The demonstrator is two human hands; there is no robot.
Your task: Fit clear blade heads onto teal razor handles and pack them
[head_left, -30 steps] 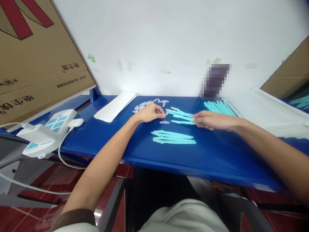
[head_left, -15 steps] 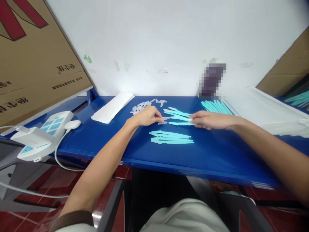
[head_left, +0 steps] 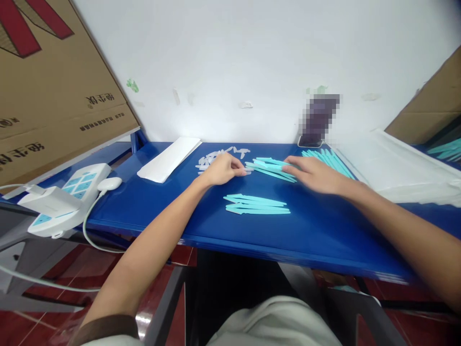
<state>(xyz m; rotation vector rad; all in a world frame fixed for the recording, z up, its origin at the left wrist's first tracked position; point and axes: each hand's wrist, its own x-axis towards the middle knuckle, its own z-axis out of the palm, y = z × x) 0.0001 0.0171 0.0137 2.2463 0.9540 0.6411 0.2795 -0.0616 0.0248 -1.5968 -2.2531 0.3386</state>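
Note:
My left hand is closed in a pinch, with a translucent plastic cap at its fingertips. Behind its knuckles lies a loose heap of similar caps. Thumb and fingers of my right hand close on the handle end of a turquoise eyebrow razor in a small bunch. The tips of that bunch point left, close to my left fingertips. Nearer to me, several more turquoise razors lie side by side on the blue table.
Further razors lie at the back right, beside a white plastic-covered pack. A phone leans on the wall. Folded white paper, a power strip with cables and a large cardboard box are left.
My right hand has shifted up slightly, and the fanned razors by it now lie closer together. The caps at my left fingertips are now partly covered by the hand and razor tips.

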